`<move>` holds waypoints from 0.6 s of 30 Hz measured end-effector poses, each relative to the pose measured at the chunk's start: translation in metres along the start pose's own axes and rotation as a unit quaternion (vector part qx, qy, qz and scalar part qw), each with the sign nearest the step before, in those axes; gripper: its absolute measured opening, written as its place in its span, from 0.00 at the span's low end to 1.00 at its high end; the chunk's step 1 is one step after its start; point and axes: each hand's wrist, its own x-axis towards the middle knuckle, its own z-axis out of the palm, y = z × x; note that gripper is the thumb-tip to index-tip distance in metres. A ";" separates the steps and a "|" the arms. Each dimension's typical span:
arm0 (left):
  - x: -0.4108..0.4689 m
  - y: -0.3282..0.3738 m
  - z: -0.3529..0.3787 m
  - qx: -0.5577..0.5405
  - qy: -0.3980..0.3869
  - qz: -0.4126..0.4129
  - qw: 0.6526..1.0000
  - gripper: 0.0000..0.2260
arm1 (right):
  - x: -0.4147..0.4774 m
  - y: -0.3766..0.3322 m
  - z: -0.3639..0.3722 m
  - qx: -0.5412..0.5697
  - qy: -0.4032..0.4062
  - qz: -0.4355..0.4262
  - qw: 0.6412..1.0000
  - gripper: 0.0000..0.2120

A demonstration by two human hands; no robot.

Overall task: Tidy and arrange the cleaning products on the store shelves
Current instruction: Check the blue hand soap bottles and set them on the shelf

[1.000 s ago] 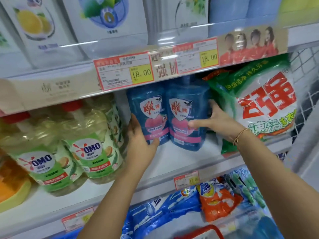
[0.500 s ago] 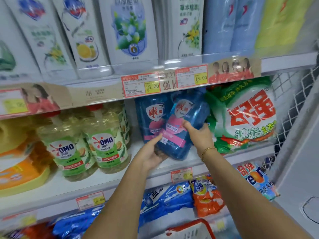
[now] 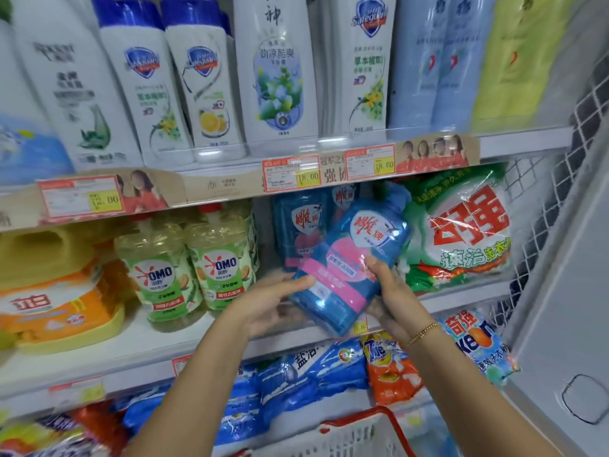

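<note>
Blue pouch [image 3: 346,258] is off the middle shelf [image 3: 131,341], held in the air in front of it and tilted, top leaning right toward the green-and-white detergent bag [image 3: 461,232]. I have the right hand [image 3: 392,298] clamped on its lower right edge: thumb on the front label, fingers wrapped behind where I can't see them. The left hand [image 3: 270,301] is loose, fingers mostly straight, tips touching the pouch's lower left corner, more a prop than a grasp. A second blue pouch [image 3: 298,232] stands upright at the back of the shelf, between the OMO bottles [image 3: 220,258] and the detergent bag, label facing out. My read is that the step is re-seating the held pouch in that gap, and it's roughly midway. To do it well I'd first level it so the bottom edge is parallel to the shelf, slide the left palm under the base to carry the weight, and go in bottom-first just in front of the standing pouch, label forward. It's a soft refill bag, so it will likely sag or flop if set down leaning; I'd square the base before letting go. Watch the top corner against the detergent bag and the price-tag rail above. Red basket [image 3: 356,430] sits below, a catch if it slips.
</note>
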 end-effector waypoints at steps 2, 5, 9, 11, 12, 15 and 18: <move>-0.021 -0.011 -0.001 0.038 -0.011 -0.008 0.999 0.28 | -0.020 0.009 -0.004 0.014 -0.028 0.024 0.999 0.41; -0.057 -0.030 0.003 0.088 -0.046 -0.015 0.995 0.29 | -0.058 0.017 -0.007 0.009 -0.051 0.039 0.998 0.41; -0.093 -0.044 0.015 0.120 -0.065 0.018 0.991 0.27 | -0.110 0.017 -0.005 -0.070 -0.091 0.001 0.993 0.40; -0.108 -0.047 0.018 0.149 -0.067 0.048 0.985 0.24 | -0.133 0.008 0.001 -0.132 -0.131 -0.025 0.982 0.33; -0.117 -0.047 0.021 0.162 -0.057 0.058 0.983 0.25 | -0.142 0.003 0.003 -0.159 -0.151 -0.039 0.975 0.31; -0.144 -0.050 0.030 0.181 -0.007 0.103 0.978 0.34 | -0.163 -0.014 0.009 -0.213 -0.194 -0.077 0.954 0.30; -0.164 -0.053 0.044 0.162 0.050 0.156 0.973 0.34 | -0.175 -0.025 0.013 -0.222 -0.213 -0.101 0.946 0.35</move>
